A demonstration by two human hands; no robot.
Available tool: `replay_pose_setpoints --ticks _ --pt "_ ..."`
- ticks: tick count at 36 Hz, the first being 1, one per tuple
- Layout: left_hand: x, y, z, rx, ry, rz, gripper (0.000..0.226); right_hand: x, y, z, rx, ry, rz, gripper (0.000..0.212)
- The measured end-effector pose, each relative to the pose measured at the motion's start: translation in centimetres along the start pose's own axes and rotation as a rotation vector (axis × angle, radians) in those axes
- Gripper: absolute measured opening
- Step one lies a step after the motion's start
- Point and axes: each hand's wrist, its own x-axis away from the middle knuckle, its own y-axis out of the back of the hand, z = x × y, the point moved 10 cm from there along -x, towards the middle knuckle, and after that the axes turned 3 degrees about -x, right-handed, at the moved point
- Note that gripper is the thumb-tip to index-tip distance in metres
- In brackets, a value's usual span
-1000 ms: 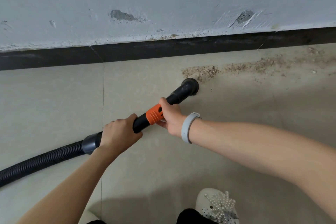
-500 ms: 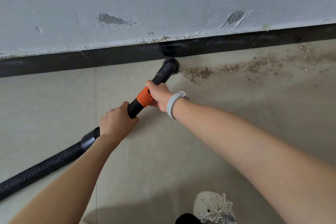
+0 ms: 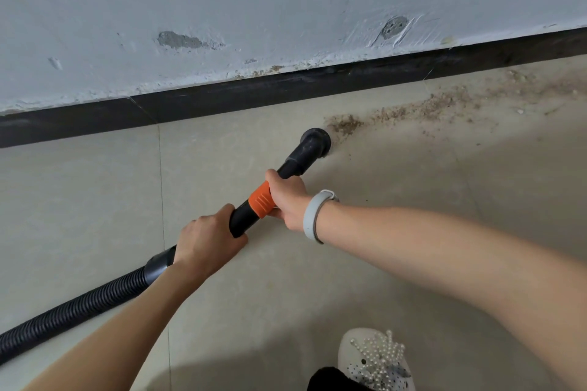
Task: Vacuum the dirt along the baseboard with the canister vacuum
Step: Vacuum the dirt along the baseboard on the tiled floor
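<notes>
A black vacuum wand [image 3: 298,159] with an orange collar [image 3: 261,200] points up and to the right, its round nozzle [image 3: 315,140] on the beige floor. My left hand [image 3: 208,240] grips the wand near the cuff of the ribbed hose [image 3: 73,308]. Just past the orange collar, my right hand [image 3: 289,197], with a grey wristband, grips the wand. A trail of brown dirt [image 3: 413,111] runs to the right from the nozzle, a little in front of the black baseboard [image 3: 254,92]. The nozzle sits at the trail's left end, clear of the baseboard.
A scuffed pale wall [image 3: 286,3] rises above the baseboard. A white shoe with pearl beads [image 3: 374,359] stands at the bottom right. The floor left of the nozzle shows no dirt. The hose runs off the left edge; the canister is out of view.
The nozzle went from the dirt pile's edge up to the baseboard, then came back away from it to the pile's left end. The pile there looks smaller and thinner.
</notes>
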Motion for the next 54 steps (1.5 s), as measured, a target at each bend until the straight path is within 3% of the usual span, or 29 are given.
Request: replay_pose_setpoints --ticks 10,18,22,26,33,35,39,44,54 --pt "1.6 -1.8 -2.0 -0.066 -0.122 0.056 0.019 1.8 3.2 -3.2 -0.048 -0.042 -0.063 0.039" --pt "3.8 -3.2 -3.5 -0.107 -0.266 0.066 0.018 4.9 5.2 -7.1 -0.214 -0.157 -0.054 0.023" --pt "5.2 -3.9 -4.5 -0.123 -0.475 0.05 0.026 6.2 5.8 -9.2 -0.247 -0.207 -0.064 0.016" --pt "6.2 -4.6 -3.6 -0.148 -0.528 0.032 0.024 7.4 5.4 -11.5 -0.288 -0.286 -0.038 0.024" --pt "5.6 -2.8 -0.9 -0.11 -0.373 -0.036 0.023 6.7 2.6 -9.7 -0.262 -0.252 0.039 0.032" --pt "5.6 -3.0 0.5 -0.129 -0.273 0.058 0.018 6.5 1.1 -9.6 -0.24 -0.258 0.067 0.032" --pt "6.3 -2.6 4.0 -0.116 -0.15 0.094 0.019 6.3 -2.2 -10.0 -0.173 -0.297 0.134 0.016" --pt "7.0 -1.5 7.7 -0.103 -0.031 0.049 0.022 6.5 -6.3 -9.1 -0.09 -0.299 0.208 0.017" --pt "5.0 -0.7 6.0 -0.081 -0.007 0.005 0.022 4.3 -5.1 -6.0 0.003 -0.146 0.074 0.027"
